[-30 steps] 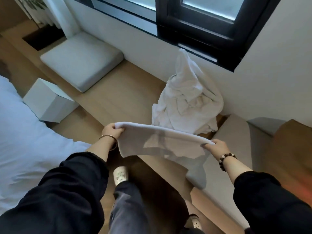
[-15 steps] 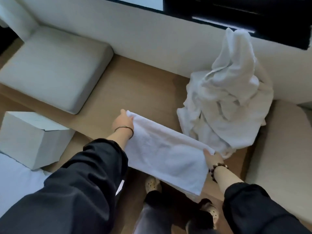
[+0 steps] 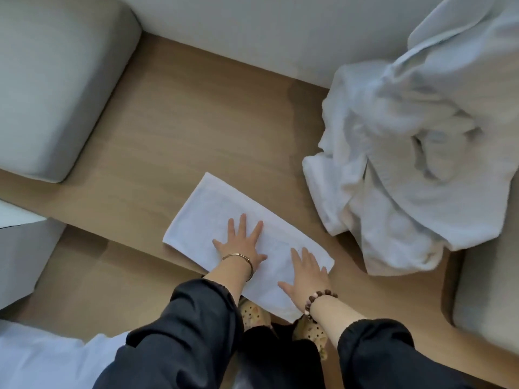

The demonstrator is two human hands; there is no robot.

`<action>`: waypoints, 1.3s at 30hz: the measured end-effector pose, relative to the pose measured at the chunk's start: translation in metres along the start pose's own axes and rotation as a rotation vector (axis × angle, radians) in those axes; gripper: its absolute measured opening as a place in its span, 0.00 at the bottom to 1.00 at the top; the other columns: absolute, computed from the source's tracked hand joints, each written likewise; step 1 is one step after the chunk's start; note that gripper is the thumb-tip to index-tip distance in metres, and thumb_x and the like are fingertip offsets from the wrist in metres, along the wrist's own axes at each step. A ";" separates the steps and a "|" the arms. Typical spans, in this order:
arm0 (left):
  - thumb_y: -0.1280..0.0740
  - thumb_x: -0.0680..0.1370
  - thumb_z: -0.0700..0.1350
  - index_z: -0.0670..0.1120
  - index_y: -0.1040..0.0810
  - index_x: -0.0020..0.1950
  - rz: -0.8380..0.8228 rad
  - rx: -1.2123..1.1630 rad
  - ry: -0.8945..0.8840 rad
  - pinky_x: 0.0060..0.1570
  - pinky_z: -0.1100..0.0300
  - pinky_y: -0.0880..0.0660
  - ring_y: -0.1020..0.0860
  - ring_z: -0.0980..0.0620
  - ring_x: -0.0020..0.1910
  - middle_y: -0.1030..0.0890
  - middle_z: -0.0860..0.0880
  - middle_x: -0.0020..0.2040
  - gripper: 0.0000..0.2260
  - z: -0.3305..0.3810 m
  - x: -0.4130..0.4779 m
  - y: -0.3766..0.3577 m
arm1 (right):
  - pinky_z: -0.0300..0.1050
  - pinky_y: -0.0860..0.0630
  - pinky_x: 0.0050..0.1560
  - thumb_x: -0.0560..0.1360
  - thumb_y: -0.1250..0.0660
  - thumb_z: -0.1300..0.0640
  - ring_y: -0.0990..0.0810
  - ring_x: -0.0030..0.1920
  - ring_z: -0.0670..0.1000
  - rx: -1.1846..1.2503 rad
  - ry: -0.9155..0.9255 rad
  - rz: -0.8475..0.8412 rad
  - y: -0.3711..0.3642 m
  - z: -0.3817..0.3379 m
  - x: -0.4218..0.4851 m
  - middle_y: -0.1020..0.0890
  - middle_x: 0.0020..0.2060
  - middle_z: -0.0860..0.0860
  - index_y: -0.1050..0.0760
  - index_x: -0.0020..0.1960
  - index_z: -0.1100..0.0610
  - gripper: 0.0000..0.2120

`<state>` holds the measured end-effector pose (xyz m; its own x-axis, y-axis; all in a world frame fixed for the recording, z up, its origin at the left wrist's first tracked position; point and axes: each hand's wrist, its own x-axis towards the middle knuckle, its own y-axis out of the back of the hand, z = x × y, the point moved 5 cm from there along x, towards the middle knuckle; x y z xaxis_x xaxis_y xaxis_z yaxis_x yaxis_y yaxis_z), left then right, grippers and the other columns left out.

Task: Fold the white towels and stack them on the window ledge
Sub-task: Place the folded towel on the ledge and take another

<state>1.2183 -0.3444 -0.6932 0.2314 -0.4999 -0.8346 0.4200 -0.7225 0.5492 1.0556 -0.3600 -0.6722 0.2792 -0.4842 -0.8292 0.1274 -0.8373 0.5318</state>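
A folded white towel (image 3: 216, 211) lies flat on the wooden window ledge (image 3: 196, 122), its near end hanging a little over the ledge's front edge. My left hand (image 3: 240, 242) presses on the towel's middle with fingers spread flat. My right hand (image 3: 304, 272) lies flat on the towel's right end, fingers straight. A heap of crumpled white towels (image 3: 407, 164) is piled on the ledge to the right, leaning against the wall.
A grey seat cushion (image 3: 56, 80) lies on the ledge at the left, another cushion (image 3: 488, 290) at the right. A white box (image 3: 22, 248) stands below the ledge at left, beside white bedding (image 3: 42, 360). My feet in pale clogs (image 3: 252, 315) are under the ledge's edge.
The towel, held up by its corners a second ago, was lowered onto the ledge. Both hands let go of it and now press flat on top. The view tilted down.
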 end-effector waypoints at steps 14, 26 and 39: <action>0.52 0.78 0.65 0.61 0.71 0.73 0.240 0.136 -0.030 0.65 0.28 0.48 0.73 0.43 0.72 0.74 0.51 0.73 0.33 -0.014 0.069 0.040 | 0.61 0.64 0.72 0.74 0.45 0.32 0.72 0.72 0.61 -0.176 0.031 0.207 0.014 -0.022 0.074 0.76 0.70 0.59 0.76 0.73 0.54 0.48; 0.49 0.81 0.60 0.55 0.60 0.77 0.340 0.094 -0.318 0.72 0.42 0.48 0.56 0.46 0.77 0.63 0.48 0.78 0.30 0.084 -0.030 0.125 | 0.44 0.48 0.73 0.79 0.40 0.52 0.50 0.76 0.50 0.384 0.111 0.356 0.151 0.021 -0.036 0.50 0.77 0.49 0.51 0.77 0.55 0.32; 0.32 0.75 0.49 0.51 0.48 0.77 0.852 -0.471 -0.682 0.72 0.49 0.42 0.43 0.43 0.74 0.46 0.42 0.77 0.35 0.236 -0.123 0.278 | 0.39 0.52 0.71 0.70 0.27 0.49 0.53 0.76 0.48 0.750 0.025 0.920 0.326 0.164 -0.114 0.53 0.77 0.49 0.55 0.78 0.54 0.48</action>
<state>1.0991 -0.5965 -0.4276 0.1373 -0.9884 0.0651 0.6715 0.1412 0.7274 0.9092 -0.6191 -0.4324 -0.0061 -0.9836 -0.1801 -0.7181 -0.1211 0.6853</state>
